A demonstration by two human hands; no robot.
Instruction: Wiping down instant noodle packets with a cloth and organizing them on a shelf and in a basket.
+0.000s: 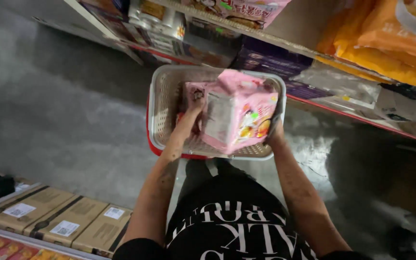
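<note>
Holding: both hands were on a pink multipack [239, 113] inside a shopping basket [162, 103].
Basket: white perforated plastic with a red lower edge, seen from above, in front of the person's body over a grey floor [49, 110].
Basket contents: the pink multipack filled most of it, tilted with its top toward the shelves; a second pink pack [194, 92] lay under and to the left of it, only partly showing.
Left hand [188, 120]: reached down into the basket at the multipack's left side, fingers against the pack. Its grip looked closed on the pack's left edge, though the fingertips were hidden.
Right hand [274, 135]: sat at the basket's near right corner, pressed to the multipack's right side. Whether its grip was closed on the pack or on the basket rim, I could not tell.
Multipack relative to grip: it lay between the two hands, touching both, its lower end near the basket's front wall.
Upper shelf [309, 103]: to the right and ahead, red-edged, carrying orange packs [376, 43], purple boxes [266, 60] and clear-wrapped goods.
Lower left shelf: brown cartons [54, 216] with white labels stood in a row, with red and orange packets [6, 248] below them at the picture's corner.
Person: black shirt with white lettering, bare forearms stretched forward to the basket.
</note>
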